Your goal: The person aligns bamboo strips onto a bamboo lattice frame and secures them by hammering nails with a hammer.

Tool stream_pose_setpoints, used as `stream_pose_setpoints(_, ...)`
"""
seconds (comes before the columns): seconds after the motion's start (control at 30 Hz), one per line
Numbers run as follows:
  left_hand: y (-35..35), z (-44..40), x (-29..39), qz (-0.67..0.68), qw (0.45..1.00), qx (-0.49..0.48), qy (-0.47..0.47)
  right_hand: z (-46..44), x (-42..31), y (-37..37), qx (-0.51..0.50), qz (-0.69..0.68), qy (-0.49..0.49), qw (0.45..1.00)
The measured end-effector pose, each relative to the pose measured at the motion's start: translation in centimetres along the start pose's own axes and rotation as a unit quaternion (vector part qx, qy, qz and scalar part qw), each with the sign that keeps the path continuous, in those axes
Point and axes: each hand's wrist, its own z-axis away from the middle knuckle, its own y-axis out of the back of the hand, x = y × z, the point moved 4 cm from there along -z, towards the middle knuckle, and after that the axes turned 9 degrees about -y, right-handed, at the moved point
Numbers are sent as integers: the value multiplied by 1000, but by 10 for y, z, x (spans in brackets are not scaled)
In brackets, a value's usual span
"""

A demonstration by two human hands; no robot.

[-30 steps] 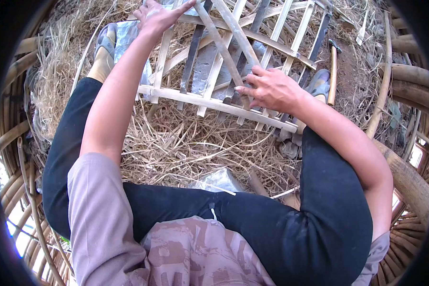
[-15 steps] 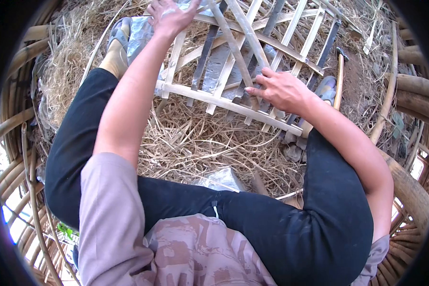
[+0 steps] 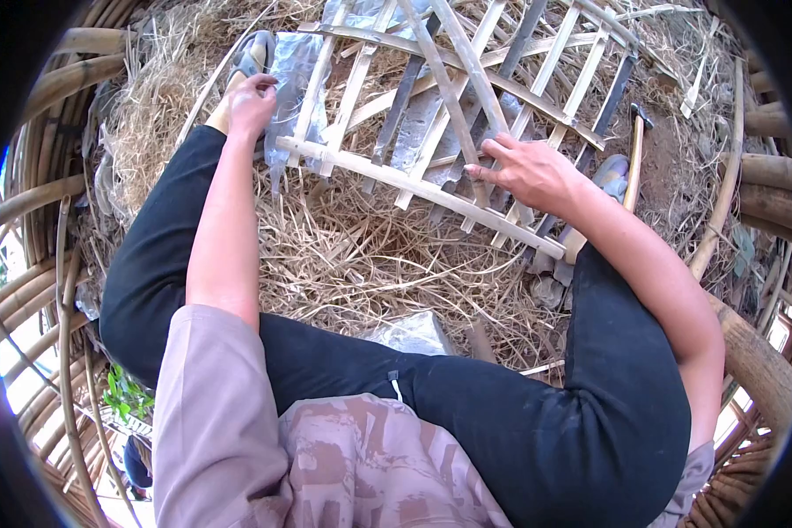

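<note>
My left hand is beside my left shoe, with its fingers curled together; anything they hold is hidden. A lattice of crossed bamboo strips lies over the straw in front of me, its left end close to that hand. My right hand grips the lower part of a brown stick lying across the lattice, with thumb and fingers around it. A second, greyish stick crosses it and passes by the same fingers. Clear plastic sheeting shows under the lattice's left end.
A hammer with a wooden handle rests right of my right shoe. Dry straw covers the ground between my legs, with a plastic-wrapped piece near my lap. Curved bamboo poles surround me on both sides.
My left hand has moved from the lattice's far left part down and left to beside my left shoe. My right hand stays at the sticks. The view has shifted slightly.
</note>
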Motion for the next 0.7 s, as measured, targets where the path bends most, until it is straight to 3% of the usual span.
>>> stream_pose_setpoints(0.07, -12, 2, 0, -16, 996, -89, 0, 1, 1, 0, 3, 5, 1, 1000)
stream_pose_setpoints(0.17, -25, 7, -8, -45, 991, -122, -8, 1, 0, 0, 11, -3, 3, 1000)
stream_pose_setpoints(0.3, -45, 15, -4, -19, 990, -131, 48, 0, -1, 5, -3, -7, -1, 1000)
stream_pose_setpoints(0.33, -49, 15, -8, -62, 992, -109, -1, 0, -2, 4, 4, -5, 3, 1000)
stream_pose_setpoints(0.57, -59, 7, -29, -49, 986, -109, 120, 0, -1, 9, -4, -12, -2, 1000)
stream_pose_setpoints(0.7, -69, -2, -40, -104, 981, -103, 125, 0, -3, 10, -21, -23, -15, 999)
